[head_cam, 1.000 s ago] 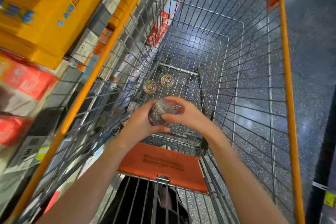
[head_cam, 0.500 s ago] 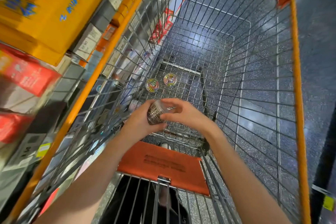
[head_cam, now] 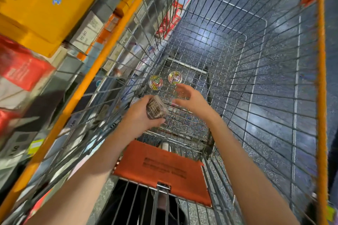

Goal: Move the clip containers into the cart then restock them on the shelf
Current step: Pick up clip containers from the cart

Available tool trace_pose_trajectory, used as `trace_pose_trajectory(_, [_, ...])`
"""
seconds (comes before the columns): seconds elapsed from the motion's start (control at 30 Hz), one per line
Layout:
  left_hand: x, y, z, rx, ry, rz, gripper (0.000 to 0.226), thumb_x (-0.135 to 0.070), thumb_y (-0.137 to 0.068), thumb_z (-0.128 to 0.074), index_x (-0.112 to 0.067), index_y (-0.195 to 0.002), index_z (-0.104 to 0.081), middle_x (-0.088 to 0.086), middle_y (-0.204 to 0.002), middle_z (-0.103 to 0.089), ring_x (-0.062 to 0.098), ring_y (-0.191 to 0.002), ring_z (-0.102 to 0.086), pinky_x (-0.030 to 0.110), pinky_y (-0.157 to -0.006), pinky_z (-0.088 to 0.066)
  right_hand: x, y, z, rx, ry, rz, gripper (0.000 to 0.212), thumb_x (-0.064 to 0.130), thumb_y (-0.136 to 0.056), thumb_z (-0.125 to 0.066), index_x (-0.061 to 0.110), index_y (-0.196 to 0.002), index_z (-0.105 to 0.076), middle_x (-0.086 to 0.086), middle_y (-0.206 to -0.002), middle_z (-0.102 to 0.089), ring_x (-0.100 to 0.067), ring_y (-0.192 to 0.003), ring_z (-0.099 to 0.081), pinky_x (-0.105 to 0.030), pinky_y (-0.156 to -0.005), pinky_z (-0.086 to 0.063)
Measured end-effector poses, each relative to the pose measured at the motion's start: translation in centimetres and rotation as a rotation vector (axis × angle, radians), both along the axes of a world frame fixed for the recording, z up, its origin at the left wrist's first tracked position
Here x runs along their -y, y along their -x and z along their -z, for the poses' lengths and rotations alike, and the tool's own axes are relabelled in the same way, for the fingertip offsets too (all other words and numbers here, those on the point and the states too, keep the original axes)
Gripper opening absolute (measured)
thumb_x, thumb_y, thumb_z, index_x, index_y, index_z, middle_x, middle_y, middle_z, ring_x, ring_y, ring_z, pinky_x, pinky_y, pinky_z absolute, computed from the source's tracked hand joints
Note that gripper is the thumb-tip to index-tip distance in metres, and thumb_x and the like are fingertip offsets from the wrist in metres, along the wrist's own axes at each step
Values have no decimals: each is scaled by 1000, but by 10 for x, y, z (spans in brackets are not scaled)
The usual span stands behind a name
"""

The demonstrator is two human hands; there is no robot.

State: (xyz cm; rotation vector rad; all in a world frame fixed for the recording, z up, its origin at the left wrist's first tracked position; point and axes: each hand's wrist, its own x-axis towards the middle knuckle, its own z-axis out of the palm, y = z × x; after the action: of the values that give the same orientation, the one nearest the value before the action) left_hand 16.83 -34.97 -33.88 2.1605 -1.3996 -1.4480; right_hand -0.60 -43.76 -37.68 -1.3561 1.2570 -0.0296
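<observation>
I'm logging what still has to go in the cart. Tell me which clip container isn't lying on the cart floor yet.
The container of dark clips, held in the left hand. The two containers of multicoloured clips already lie on the cart floor.

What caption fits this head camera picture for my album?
Left hand holds a clip container over the cart; right hand open.

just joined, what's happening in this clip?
A person is loading clip containers into a wire shopping cart beside a stocked shelf. The left hand grips a clear container of metal clips over the basket; the right hand is open beside it, holding nothing. Two containers of coloured clips lie on the cart floor.
</observation>
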Motion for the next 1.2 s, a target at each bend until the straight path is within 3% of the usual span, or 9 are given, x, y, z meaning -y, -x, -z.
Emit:
trace_pose_trajectory(0.23, [6, -4, 6, 41, 10, -37, 82, -38, -67, -81, -21, -135, -39, -2, -123, -55, 13, -108, -50, 28, -89, -43, 31, -12, 47, -120, 105, 44, 77, 19, -78, -73, 18, -143, -32, -3, -142, -42, -16, -121, -46, -37, -106, -39])
trace_pose_trajectory(0.33, [5, -8, 9, 31, 26, -56, 82, -40, -65, -82, -24, -134, -39, -7, -117, -56, 11, -104, -51, 30, -89, -45, 44, -17, 62, -171, 161, 30, 75, 14, -79, -72, 14, -142, -33, -5, -141, -40, -13, -116, -43, -29, -104, -35])
trace_pose_trajectory(0.43, [5, -11, 9, 48, 48, -44, 82, -40, -65, -81, -26, -133, -39, -13, -109, -51, 6, -98, -48, 25, -86, -43, 55, -22, 80, -236, 253, -19, 78, 17, -77, -74, 14, -143, -33, -8, -145, -36, -23, -132, -36, -41, -113, -28])
trace_pose_trajectory(0.6, [1, -12, 10, 12, 61, -46, 78, -42, -63, -82, -29, -129, -42, -17, -107, -54, 3, -97, -53, 21, -81, -46, 63, -30, 106, -296, 239, -47, 82, 15, -78, -72, 23, -145, -27, -7, -152, -24, -28, -136, -30, -47, -113, -26])
trace_pose_trajectory(0.67, [1, -12, 11, 0, 64, -46, 78, -42, -64, -82, -28, -129, -42, -12, -112, -57, 7, -101, -55, 28, -86, -49, 61, -31, 114, -300, 233, -48, 84, 15, -77, -73, 24, -146, -26, -7, -153, -20, -29, -137, -29, -50, -112, -27])
trace_pose_trajectory(0.77, [1, -12, 11, 5, 70, -32, 79, -42, -64, -82, -27, -130, -42, -8, -116, -58, 10, -104, -56, 36, -91, -50, 55, -32, 124, -305, 244, -26, 83, 11, -78, -72, 24, -146, -26, -8, -152, -25, -27, -136, -31, -45, -112, -26])
trace_pose_trajectory(0.97, [2, -11, 11, 13, 54, -21, 77, -42, -64, -82, -29, -129, -42, -9, -115, -57, 10, -102, -56, 37, -89, -50, 49, -33, 130, -318, 363, -35, 75, 5, -73, -75, 15, -136, -35, -7, -138, -42, -23, -122, -46, -42, -103, -42])
trace_pose_trajectory(1.2, [4, -11, 7, 37, 49, -2, 79, -39, -66, -81, -24, -132, -40, -14, -106, -51, 6, -96, -50, 23, -83, -44, 41, -30, 125, -301, 325, -65, 72, 9, -73, -77, 13, -133, -37, -8, -132, -45, -23, -112, -53, -40, -99, -46])
